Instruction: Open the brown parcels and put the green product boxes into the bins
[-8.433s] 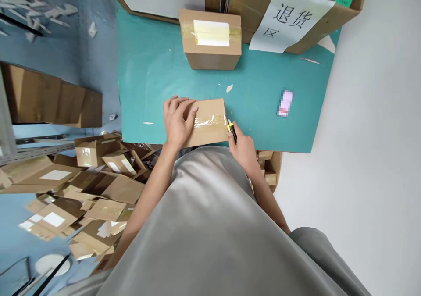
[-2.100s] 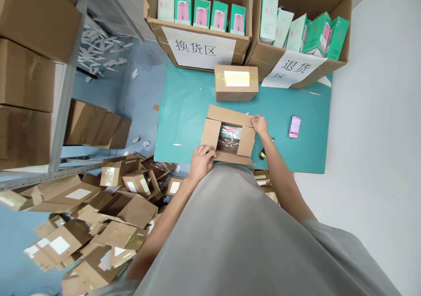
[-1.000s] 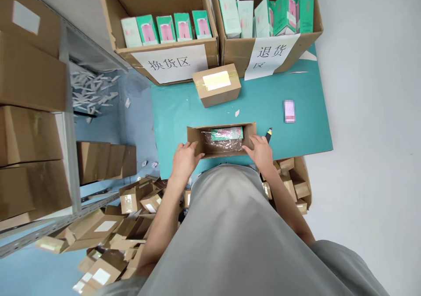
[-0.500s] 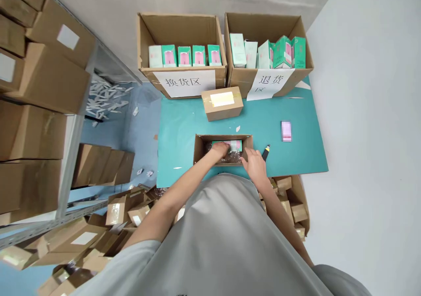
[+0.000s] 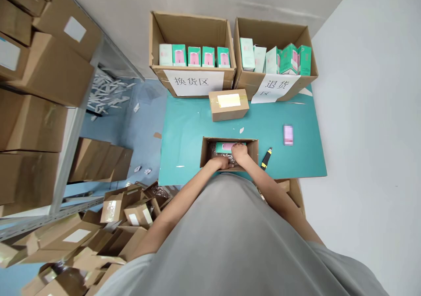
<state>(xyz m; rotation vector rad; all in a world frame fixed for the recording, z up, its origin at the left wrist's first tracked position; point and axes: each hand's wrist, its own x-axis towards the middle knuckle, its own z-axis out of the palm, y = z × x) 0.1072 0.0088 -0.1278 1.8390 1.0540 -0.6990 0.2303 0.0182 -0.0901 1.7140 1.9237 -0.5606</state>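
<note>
An open cardboard carton (image 5: 203, 155) stands at the near edge of the table, directly before me. Inside it a green and pink product box (image 5: 223, 147) lies along the far wall, with clear bubble wrap (image 5: 213, 152) around and in front of it. My right hand (image 5: 240, 152) reaches in with its fingers curled over the right part of the product box. Against the carton's near wall, my left hand (image 5: 222, 162) is closed on the bubble wrap, its fingertips partly hidden.
A taped, labelled carton (image 5: 229, 113) lies behind the open one. To the right are a box cutter (image 5: 266, 158) and a phone (image 5: 288, 135) on the green table (image 5: 184, 125). Two large boxes (image 5: 192, 79) (image 5: 283, 92) of product boxes line the back. Cartons fill the left shelf (image 5: 75, 142).
My left hand has moved from the product box to the carton's near side. My right hand has left the carton's right edge and reached inside onto the product box.
</note>
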